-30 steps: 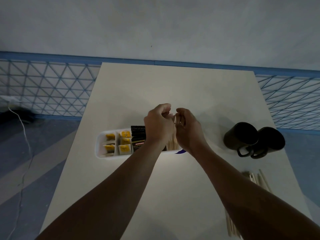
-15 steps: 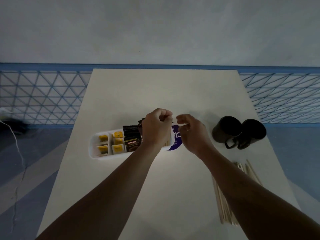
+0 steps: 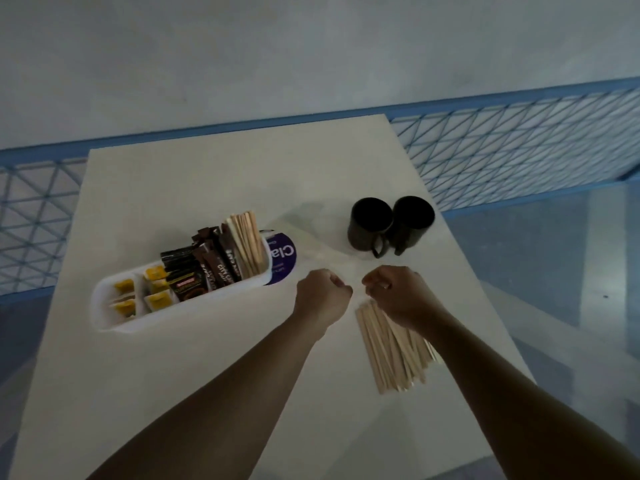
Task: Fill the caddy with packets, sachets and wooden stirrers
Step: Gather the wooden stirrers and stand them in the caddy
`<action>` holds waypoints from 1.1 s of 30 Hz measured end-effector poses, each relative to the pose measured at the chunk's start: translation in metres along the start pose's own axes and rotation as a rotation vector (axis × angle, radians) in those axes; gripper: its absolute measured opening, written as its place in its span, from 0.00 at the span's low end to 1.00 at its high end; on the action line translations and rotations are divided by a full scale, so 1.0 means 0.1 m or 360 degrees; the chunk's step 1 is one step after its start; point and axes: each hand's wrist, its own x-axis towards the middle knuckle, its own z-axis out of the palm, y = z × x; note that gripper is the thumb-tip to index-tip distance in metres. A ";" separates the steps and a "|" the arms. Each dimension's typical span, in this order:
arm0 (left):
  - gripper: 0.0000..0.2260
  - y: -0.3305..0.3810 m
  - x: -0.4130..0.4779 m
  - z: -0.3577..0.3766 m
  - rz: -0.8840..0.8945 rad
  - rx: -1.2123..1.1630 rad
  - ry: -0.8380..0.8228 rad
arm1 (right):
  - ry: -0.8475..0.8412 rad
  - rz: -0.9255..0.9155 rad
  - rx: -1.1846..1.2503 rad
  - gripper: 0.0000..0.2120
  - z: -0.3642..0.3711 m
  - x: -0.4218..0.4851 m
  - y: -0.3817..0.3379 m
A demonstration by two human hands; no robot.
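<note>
A white caddy (image 3: 114,317) lies on the table left of centre. It holds yellow packets (image 3: 156,296) at its left end, dark sachets (image 3: 202,266) in the middle and upright wooden stirrers (image 3: 247,245) at its right end. A loose pile of wooden stirrers (image 3: 391,344) lies on the table to the right. My left hand (image 3: 320,296) is a closed fist just right of the caddy, with nothing visible in it. My right hand (image 3: 398,294) hovers curled over the top of the loose pile; I cannot see whether it grips anything.
Two black mugs (image 3: 388,223) stand side by side behind my hands. A purple round label (image 3: 285,259) lies by the caddy's right end. The white table (image 3: 207,393) ends close to the right of the stirrer pile. A blue lattice fence (image 3: 519,143) runs behind.
Both hands have left the caddy's right end and moved right and toward me, beside the loose stirrer pile. The stirrers in the caddy are now uncovered. The view has swung to the right.
</note>
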 end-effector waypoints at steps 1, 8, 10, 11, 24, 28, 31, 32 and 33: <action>0.05 0.00 -0.02 0.09 -0.0040 0.0028 -0.0032 | 0.0033 0.0032 -0.0008 0.09 -0.06 -0.04 0.10; 0.14 -0.03 -0.09 0.52 -0.0184 0.0208 -0.0198 | 0.0224 0.0292 -0.0096 0.09 -0.36 -0.18 0.69; 0.15 -0.02 -0.12 0.60 -0.0202 0.0230 -0.0221 | 0.0238 0.0348 -0.0128 0.13 -0.39 -0.18 0.80; 0.16 -0.01 -0.13 0.65 -0.0215 0.0244 -0.0227 | 0.0250 0.0371 -0.0146 0.16 -0.40 -0.18 0.84; 0.20 0.02 -0.22 1.01 -0.0226 0.0352 -0.0117 | 0.0047 0.0407 -0.0133 0.13 -0.26 -0.12 0.93; 0.27 0.04 -0.23 1.08 -0.0179 0.0489 -0.0010 | -0.0038 0.0393 -0.0130 0.13 -0.24 -0.11 0.90; 0.31 0.04 -0.26 1.11 -0.0135 0.0536 0.0024 | -0.0071 0.0408 -0.0085 0.13 -0.22 -0.10 0.87; 0.32 0.04 -0.27 1.13 -0.0120 0.0544 0.0040 | -0.0080 0.0415 -0.0062 0.11 -0.22 -0.10 0.87; 0.32 0.03 -0.27 1.14 -0.0108 0.0553 0.0054 | -0.0085 0.0416 -0.0045 0.09 -0.21 -0.09 0.86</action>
